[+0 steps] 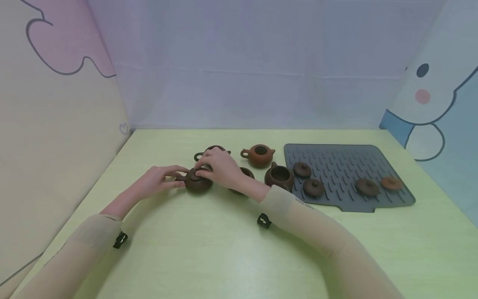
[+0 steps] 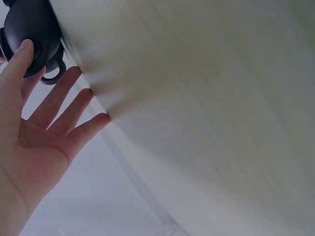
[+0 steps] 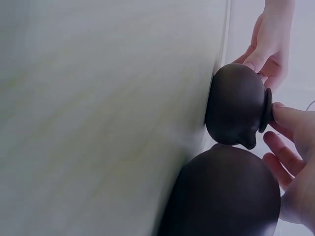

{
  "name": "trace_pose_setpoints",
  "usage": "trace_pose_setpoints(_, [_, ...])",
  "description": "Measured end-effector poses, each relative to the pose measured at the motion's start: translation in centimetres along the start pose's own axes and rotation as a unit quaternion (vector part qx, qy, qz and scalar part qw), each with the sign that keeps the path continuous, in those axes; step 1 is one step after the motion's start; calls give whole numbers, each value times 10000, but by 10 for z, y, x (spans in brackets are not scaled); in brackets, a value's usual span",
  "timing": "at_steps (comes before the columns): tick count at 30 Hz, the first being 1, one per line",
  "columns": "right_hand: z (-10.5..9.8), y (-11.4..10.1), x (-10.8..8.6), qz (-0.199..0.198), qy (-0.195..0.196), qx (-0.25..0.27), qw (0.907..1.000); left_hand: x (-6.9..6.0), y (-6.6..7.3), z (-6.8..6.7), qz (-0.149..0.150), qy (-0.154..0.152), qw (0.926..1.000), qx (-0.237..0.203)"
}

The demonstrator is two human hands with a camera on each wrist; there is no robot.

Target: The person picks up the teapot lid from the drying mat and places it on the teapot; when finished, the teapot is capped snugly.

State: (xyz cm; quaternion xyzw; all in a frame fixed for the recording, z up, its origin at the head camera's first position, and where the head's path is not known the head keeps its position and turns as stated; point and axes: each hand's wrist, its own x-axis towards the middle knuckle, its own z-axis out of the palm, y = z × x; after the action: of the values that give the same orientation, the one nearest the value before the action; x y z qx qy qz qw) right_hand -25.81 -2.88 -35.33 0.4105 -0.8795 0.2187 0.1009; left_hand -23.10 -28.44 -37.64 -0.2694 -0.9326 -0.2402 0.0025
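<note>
A dark brown teapot [image 1: 198,187] stands on the table at left, its handle pointing left. My left hand [image 1: 158,181] pinches that handle between thumb and index finger; in the left wrist view the other fingers [image 2: 69,105] spread out, tips at the tabletop. From the right, my right hand [image 1: 223,168] pinches the lid [image 3: 266,110] on top of the teapot. The lid sits at the opening; whether it is fully seated I cannot tell. Beneath my right wrist is another brown teapot [image 1: 240,190], partly hidden.
Behind my right hand stands a dark teapot [image 1: 215,147], partly covered. Further right are an open reddish teapot [image 1: 259,157] and an open brown teapot [image 1: 279,179]. A grey ridged mat [image 1: 336,155] bears several lids, among them a reddish one [image 1: 391,183].
</note>
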Motion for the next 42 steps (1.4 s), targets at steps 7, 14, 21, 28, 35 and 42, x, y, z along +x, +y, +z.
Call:
trace_pose_setpoints(7, [4, 0, 1, 122, -130, -71, 9998, 0, 1, 0, -36, -5, 10000, -31])
trace_pose_setpoints(14, [4, -2, 1, 178, -192, -102, 9996, 0, 0, 0, -13, 13, 10000, -42])
trace_pose_setpoints(21, [2, -1, -2, 233, -310, -28, 9992, 0, 0, 0, 2, 4, 10000, 9])
trace_pose_setpoints(28, [-3, 0, -8, 219, -364, -30, 9991, -2, 2, -1, -98, -69, 9998, 155])
trace_pose_setpoints(35, [-11, 1, -22, 332, -328, 67, 9989, -2, 7, -1, -137, -122, 9992, 341])
trace_pose_setpoints(42, [-20, 9, -38, 128, 34, 32, 9999, 3, 10, 2, -165, 30, 9985, 515])
